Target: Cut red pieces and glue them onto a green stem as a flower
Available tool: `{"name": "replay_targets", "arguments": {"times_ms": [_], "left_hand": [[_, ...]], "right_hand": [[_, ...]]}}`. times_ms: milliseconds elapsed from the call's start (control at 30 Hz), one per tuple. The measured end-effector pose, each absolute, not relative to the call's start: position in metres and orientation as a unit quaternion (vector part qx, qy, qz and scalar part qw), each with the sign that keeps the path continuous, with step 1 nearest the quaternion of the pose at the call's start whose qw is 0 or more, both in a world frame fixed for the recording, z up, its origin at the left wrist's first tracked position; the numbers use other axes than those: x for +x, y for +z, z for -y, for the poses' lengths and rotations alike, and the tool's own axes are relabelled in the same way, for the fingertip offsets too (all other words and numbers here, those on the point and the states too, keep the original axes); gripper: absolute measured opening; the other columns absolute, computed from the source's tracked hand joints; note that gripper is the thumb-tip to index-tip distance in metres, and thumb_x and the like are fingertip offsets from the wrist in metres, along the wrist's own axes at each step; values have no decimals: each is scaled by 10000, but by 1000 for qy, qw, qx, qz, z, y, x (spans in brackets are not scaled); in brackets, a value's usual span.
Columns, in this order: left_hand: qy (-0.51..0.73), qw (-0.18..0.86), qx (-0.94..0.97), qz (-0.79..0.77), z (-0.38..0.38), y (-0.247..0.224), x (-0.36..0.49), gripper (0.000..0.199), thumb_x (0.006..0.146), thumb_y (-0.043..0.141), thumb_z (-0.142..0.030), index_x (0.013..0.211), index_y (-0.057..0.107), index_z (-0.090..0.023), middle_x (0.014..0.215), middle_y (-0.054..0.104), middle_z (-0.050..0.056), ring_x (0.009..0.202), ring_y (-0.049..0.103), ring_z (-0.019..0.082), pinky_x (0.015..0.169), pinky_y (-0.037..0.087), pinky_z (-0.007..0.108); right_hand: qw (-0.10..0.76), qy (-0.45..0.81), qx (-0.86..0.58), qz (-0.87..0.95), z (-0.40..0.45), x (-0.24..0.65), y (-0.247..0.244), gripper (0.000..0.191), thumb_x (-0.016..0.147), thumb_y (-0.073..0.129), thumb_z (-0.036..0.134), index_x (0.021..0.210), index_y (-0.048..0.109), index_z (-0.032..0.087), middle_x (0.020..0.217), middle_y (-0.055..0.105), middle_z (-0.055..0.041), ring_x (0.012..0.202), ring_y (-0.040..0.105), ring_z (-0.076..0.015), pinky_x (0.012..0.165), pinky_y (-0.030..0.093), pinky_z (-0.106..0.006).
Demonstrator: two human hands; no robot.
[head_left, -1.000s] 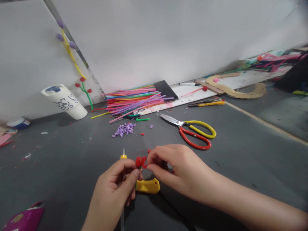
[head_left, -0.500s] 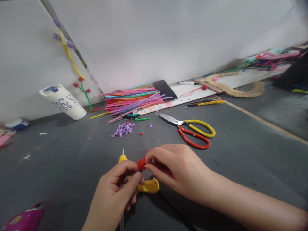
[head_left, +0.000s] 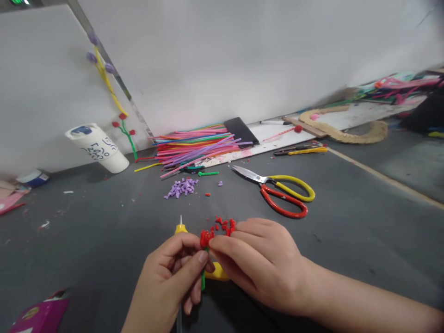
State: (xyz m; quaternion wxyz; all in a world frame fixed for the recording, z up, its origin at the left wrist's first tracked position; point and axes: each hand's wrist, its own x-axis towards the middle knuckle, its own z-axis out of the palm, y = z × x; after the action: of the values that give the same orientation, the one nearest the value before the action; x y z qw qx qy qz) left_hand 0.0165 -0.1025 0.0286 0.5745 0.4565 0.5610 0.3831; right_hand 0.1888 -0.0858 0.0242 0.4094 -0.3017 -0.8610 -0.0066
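Observation:
Between thumb and fingers, my left hand (head_left: 173,277) pinches a small red flower (head_left: 206,238) with a green stem (head_left: 203,280) hanging below. My right hand (head_left: 267,263) has its thumb and index fingertips closed at the flower's right side; any small piece between them is hidden. Small red pieces (head_left: 222,224) lie on the table just beyond the right fingers. A yellow glue gun (head_left: 181,228) lies beneath and behind my left hand, its tip pointing away and its handle partly covered.
Scissors (head_left: 284,194) lie right of a purple pile of cut pieces (head_left: 181,188). Farther back are colourful stems (head_left: 197,145), a black flat object (head_left: 241,131), a white cup (head_left: 100,148) and a cutter (head_left: 301,150). A purple box (head_left: 43,314) sits at the lower left.
My right hand has moved slightly right and lower, turning so more fingers show. More red pieces and the green stem are now visible. The whole view has shifted a little.

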Motion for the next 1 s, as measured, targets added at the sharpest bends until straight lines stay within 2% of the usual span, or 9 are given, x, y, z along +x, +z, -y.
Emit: {"name": "replay_targets", "arguments": {"times_ms": [200,400,567,700,1000], "left_hand": [[392,563,454,-569,105,31,19,200,703,722,-359,672,653,-174,385,506,-52,319,384,41,319,277,122],[384,580,466,-547,103,27,14,212,707,723,-384,722,671,-178,396,518,-45,318,405,62,314,304,147],[421,545,458,-562,106,32,20,167,695,726,-332,665,665,-180,468,561,-31,343,428,59,330,319,149],[428,515,473,-573,110,33,22,146,708,709,-326,677,680,-186,402,499,-50,336,418,67,346,327,160],[445,499,490,-560,112,34,22,120,714,704,-313,661,710,-205,421,507,-44,347,427,71,369,351,174]], "right_hand": [[407,4,-302,862,85,188,22,320,979,377,188,799,634,127,557,635,-21,460,502,-139,476,369,-278],[423,4,-302,854,87,189,26,288,962,399,170,767,610,156,541,612,-3,446,482,-120,473,366,-265],[434,2,-283,856,89,191,28,239,937,423,144,770,593,156,530,589,3,436,467,-123,456,346,-275],[427,-9,-268,864,88,191,24,201,928,440,138,805,600,137,548,595,-5,453,483,-137,446,327,-288],[426,9,-265,865,90,191,25,262,941,409,130,792,625,128,543,597,-11,459,440,-133,455,317,-288]]}}
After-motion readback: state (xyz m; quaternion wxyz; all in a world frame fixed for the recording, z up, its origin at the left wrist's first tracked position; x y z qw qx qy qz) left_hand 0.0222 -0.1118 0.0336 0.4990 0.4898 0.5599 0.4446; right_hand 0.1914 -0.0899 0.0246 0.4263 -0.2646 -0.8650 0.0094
